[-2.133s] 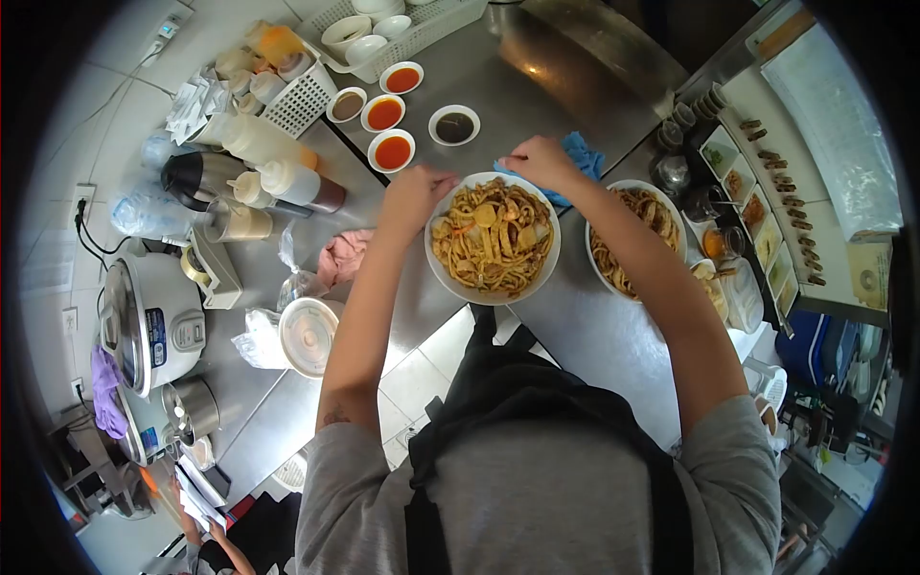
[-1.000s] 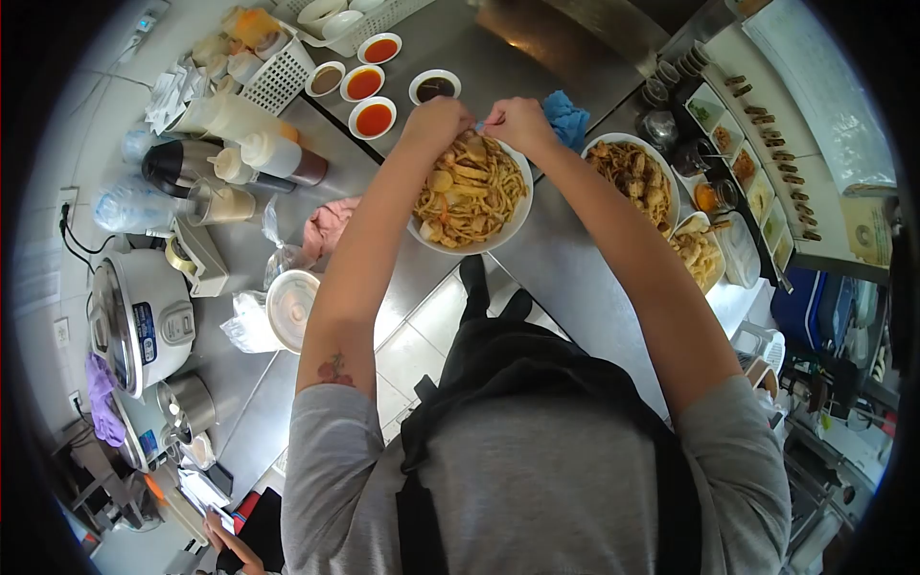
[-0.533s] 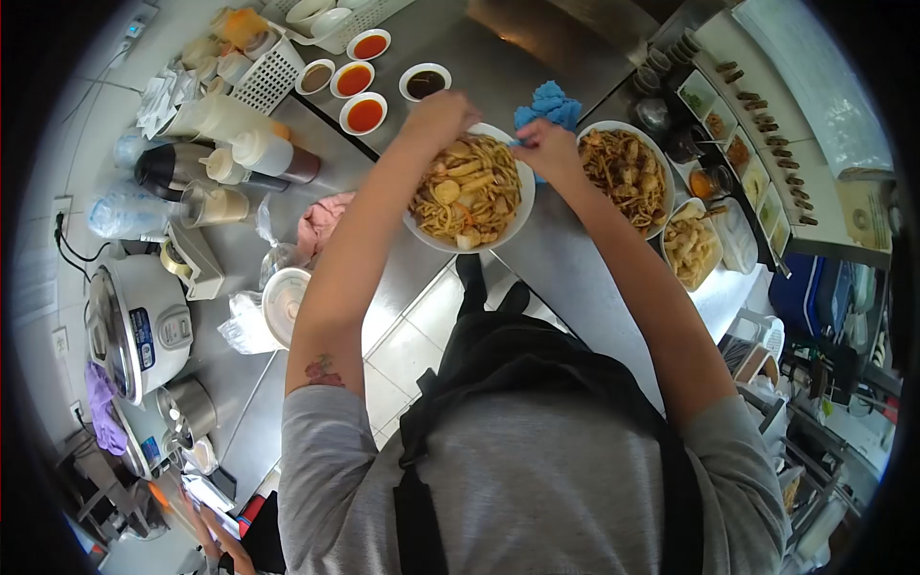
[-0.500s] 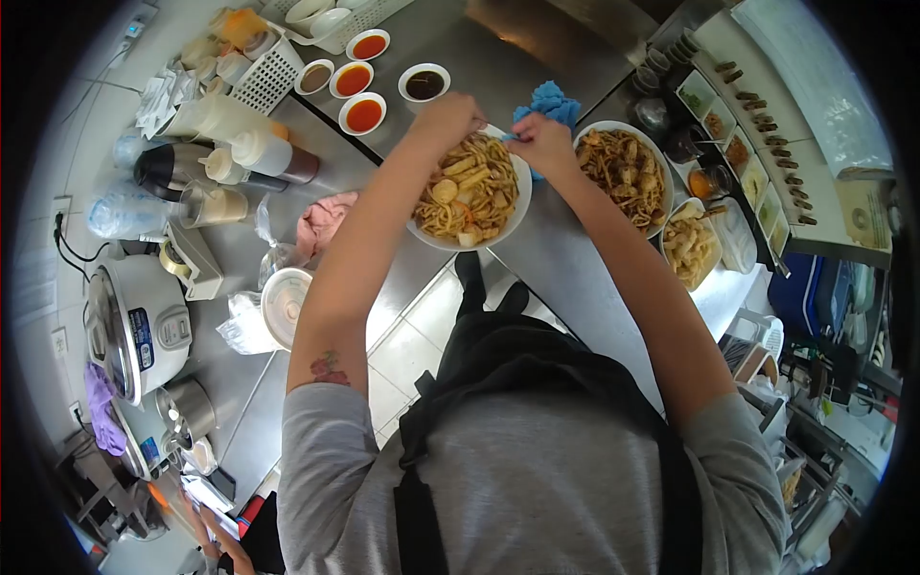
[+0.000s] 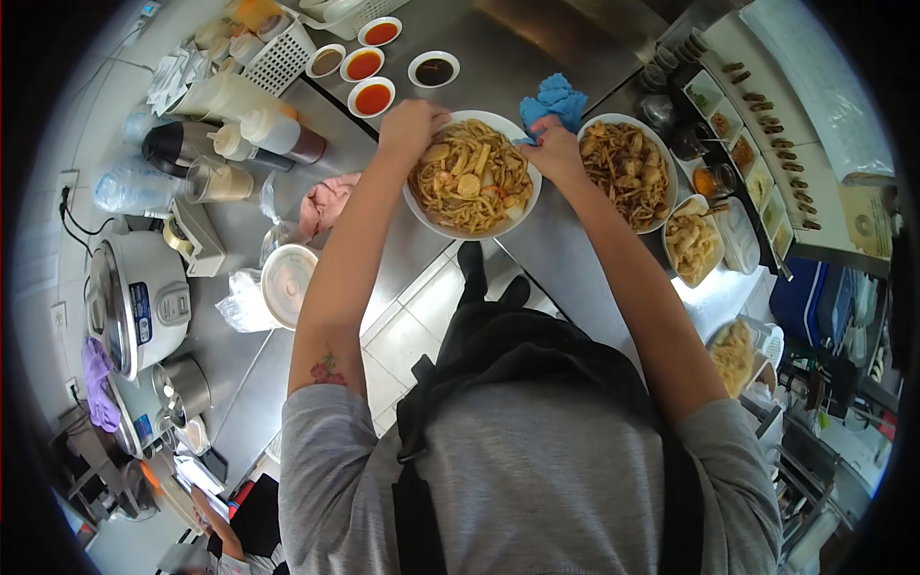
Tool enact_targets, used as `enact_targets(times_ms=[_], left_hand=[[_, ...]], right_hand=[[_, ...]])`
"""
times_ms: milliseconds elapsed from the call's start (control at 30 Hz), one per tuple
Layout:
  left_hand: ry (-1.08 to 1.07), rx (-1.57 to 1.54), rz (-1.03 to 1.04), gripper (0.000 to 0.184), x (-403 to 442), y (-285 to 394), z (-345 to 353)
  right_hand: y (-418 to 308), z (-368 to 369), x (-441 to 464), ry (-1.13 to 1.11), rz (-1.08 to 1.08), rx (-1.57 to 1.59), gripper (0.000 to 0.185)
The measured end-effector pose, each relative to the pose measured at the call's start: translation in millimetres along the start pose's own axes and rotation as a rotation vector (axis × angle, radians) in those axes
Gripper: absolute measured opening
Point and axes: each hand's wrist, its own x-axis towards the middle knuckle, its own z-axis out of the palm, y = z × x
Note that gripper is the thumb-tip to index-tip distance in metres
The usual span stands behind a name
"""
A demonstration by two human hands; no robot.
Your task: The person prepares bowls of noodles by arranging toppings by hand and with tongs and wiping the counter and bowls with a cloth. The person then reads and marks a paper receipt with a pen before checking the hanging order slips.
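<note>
A white bowl of noodles (image 5: 471, 174) sits on the steel counter in front of me. My left hand (image 5: 412, 128) is at its upper left rim, fingers bent together against the edge. At the upper right rim my right hand (image 5: 553, 147) is closed on part of a blue cloth (image 5: 558, 100), which bunches up beyond the fingers. Just right of that hand stands a second bowl of noodles (image 5: 627, 174) with darker pieces on top. Below it is a container of pale food (image 5: 692, 243).
Small sauce dishes (image 5: 372, 97) and a dark sauce dish (image 5: 434, 69) lie beyond the bowl. Squeeze bottles (image 5: 278, 132), a pink cloth (image 5: 326, 203), a lidded tub (image 5: 287, 286) and a rice cooker (image 5: 144, 297) are left. A co-worker's arm (image 5: 218, 522) shows lower left.
My left hand has moved left along the bowl's rim. My right hand, still with the blue cloth, has shifted slightly right. The noodle bowl now shows more fully between them.
</note>
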Motion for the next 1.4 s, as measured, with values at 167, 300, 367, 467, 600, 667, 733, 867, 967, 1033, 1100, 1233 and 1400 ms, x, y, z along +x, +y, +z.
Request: enact_targets(times_ms=[167, 300, 367, 467, 600, 667, 733, 867, 967, 1033, 1100, 1233, 1400], left_hand=[[0.107, 0.058, -0.104, 0.022, -34, -9, 1], [0.142, 0.088, -0.190, 0.021, -54, -10, 7], [0.157, 0.069, -0.186, 0.021, -60, -15, 12], [0.167, 0.015, -0.161, 0.022, -68, -18, 13], [0.180, -0.018, -0.155, 0.026, -75, -20, 11], [0.157, 0.006, -0.169, 0.028, -80, -23, 14], [0.127, 0.066, -0.173, 0.032, -83, -23, 15], [-0.198, -0.471, -0.545, 0.041, -110, 7, -8], [-0.241, -0.927, -0.709, 0.047, -136, 5, 23], [-0.306, -1.206, -0.774, 0.049, -150, 23, 30], [-0.421, -1.434, -0.813, 0.049, -160, 55, 28], [-0.510, -1.595, -0.861, 0.052, -166, 94, 63], [-0.466, -1.612, -0.955, 0.054, -194, 80, 56]], right_hand=[[11, 4, -21, 0.029, 0.021, 0.034, 0.038], [19, 4, -42, 0.007, 0.058, 0.151, 0.034], [21, 2, -44, -0.001, 0.105, 0.240, 0.034], [30, 7, -46, 0.035, 0.120, 0.409, 0.034], [37, 22, -67, 0.139, 0.059, 0.543, 0.030], [37, 30, -81, 0.168, 0.086, 0.572, 0.026], [26, 35, -91, 0.200, 0.153, 0.628, 0.024], [7, 42, -108, 0.320, 0.207, 0.632, 0.020], [1, 54, -123, 0.369, 0.246, 0.746, 0.018], [0, 65, -132, 0.387, 0.294, 0.760, 0.018], [-1, 71, -142, 0.331, 0.344, 0.882, 0.019], [-22, 43, -163, 0.058, 0.498, 1.248, 0.020], [8, 4, -156, 0.082, 0.063, 0.623, 0.024]])
